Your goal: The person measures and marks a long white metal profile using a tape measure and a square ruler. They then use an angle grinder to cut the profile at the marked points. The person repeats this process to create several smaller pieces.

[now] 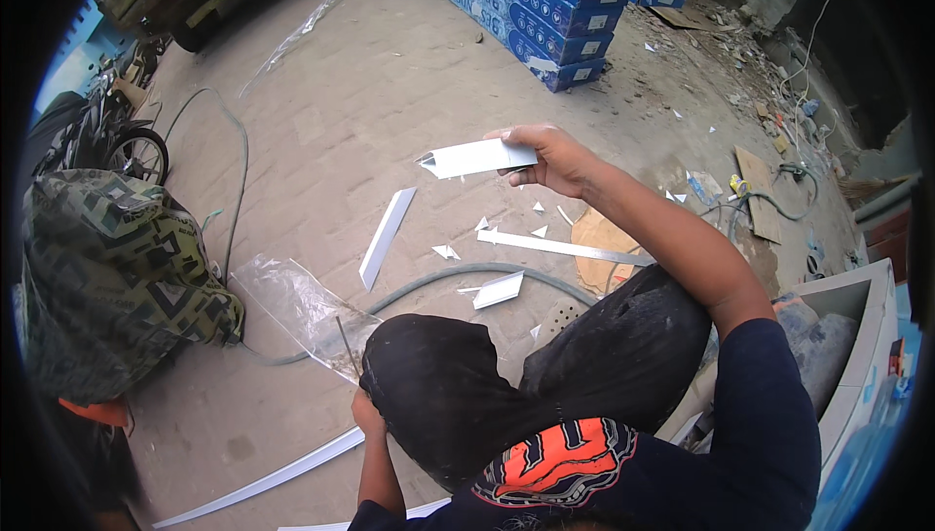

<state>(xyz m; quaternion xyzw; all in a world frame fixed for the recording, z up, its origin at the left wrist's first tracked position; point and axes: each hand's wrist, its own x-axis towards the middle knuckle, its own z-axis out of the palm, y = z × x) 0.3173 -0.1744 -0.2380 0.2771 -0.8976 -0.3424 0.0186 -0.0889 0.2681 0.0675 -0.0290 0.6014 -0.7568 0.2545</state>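
Observation:
My right hand (553, 163) is raised over the paving, its fingers closed round one end of a short white profile piece (472, 159). The free end of that piece is cut to a point and shows a hollow edge. Beside my left knee, my left hand (370, 414) is closed, with a thin dark rod (347, 344) standing up from it; my leg hides part of the fingers. Below the raised piece lie a white strip with slanted ends (388, 237), a small white offcut (500, 290) and a long flat metal ruler (565, 246).
A grey hose (458, 268) curves across the paving past clear plastic film (302, 312). Long white strips (263, 477) lie at lower left. A person in patterned cloth (127, 278) is at left, near a motorcycle (136, 153). Blue cartons (555, 34) are stacked ahead.

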